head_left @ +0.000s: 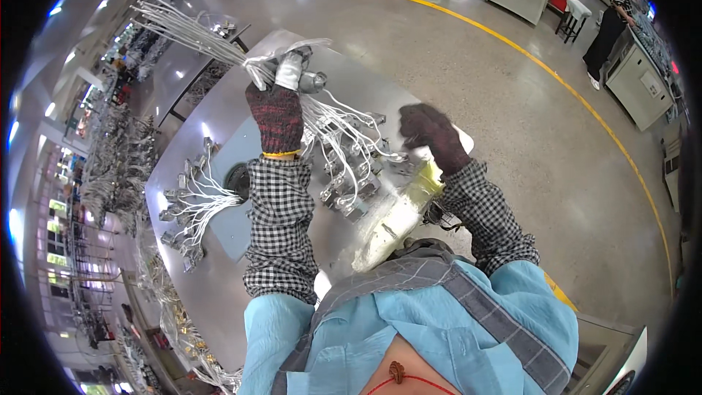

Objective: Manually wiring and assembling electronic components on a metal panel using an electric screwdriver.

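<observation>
Both my hands wear dark red and black knit gloves, with checked sleeve covers over the forearms. My left hand (278,113) is closed round a thick bundle of white wires (197,36) wrapped in clear plastic and silvery tape. From that bundle, loose white wires with small metal-ended connectors (347,150) fan out over the metal table. My right hand (431,132) has its fingers curled, slightly blurred, near the wire ends; what it holds is hidden. Just below it a worn white and yellow-green padded, tube-like piece (395,223) slants towards my body.
A second bunch of white wires (212,201) comes through a dark round hole in a blue-grey plate (259,146) on the metal table (194,314). Racks of hanging wires (117,168) line the left. A person (610,25) stands by grey cabinets at the far right, beyond a yellow floor line (545,66).
</observation>
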`<state>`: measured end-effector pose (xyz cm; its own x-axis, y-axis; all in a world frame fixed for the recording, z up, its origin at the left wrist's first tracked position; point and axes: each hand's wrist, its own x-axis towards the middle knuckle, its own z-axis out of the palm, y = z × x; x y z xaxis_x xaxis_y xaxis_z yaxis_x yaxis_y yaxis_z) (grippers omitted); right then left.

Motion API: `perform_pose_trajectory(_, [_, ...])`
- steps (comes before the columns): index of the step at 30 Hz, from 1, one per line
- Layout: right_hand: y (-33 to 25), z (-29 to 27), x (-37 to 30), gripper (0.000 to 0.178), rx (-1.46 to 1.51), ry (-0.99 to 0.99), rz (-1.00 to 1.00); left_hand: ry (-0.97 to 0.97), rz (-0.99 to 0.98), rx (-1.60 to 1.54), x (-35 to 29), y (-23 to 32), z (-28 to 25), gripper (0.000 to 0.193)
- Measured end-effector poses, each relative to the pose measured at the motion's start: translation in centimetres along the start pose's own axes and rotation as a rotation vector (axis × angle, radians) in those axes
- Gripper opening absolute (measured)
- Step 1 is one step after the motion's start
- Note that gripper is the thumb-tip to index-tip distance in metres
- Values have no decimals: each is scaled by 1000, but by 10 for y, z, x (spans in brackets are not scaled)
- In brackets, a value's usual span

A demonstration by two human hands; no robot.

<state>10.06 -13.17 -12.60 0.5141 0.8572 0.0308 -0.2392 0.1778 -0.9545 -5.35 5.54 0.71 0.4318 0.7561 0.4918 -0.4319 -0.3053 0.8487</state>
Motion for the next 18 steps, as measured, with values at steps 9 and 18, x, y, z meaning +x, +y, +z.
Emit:
perform_pose_trajectory(9, [59, 17, 39, 44, -1209, -1, -267, -34, -39, -67, 0, 2, 2, 19])
perform_pose_trajectory(18, [-38, -16, 107, 30, -557, -371, -456, -139, -117, -18, -13, -4, 11, 20])
